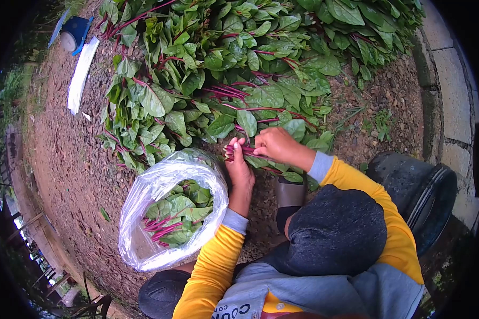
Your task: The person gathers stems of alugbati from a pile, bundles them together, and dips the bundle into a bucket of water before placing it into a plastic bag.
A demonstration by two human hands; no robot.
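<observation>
On the ground [85,175], to the left, an open plastic bag [133,212] is seen with cut greens [183,204] inside. Just beyond its right rim, the stem ends of a bunch [246,150] are clamped by the fingers of the left hand [239,173]. Slightly farther right, the stems are pinched by the bent fingers of the right hand [279,146], though part of that grip is hidden.

The bunch is held above the ground, at the near edge of a broad pile [271,64]. Its long axis is laid roughly left to right, with the reddish stem ends pointed left and the leaves trailed right, dipping slightly.

It can be judged light, with fairly firm, snappable stems, perhaps slick if wet, and soft leaves that are easily bruised; it is best gripped around the stems near their ends. Farther right, a dark bucket [410,181] is set beside the kerb [457,122] at the ground's right edge.
</observation>
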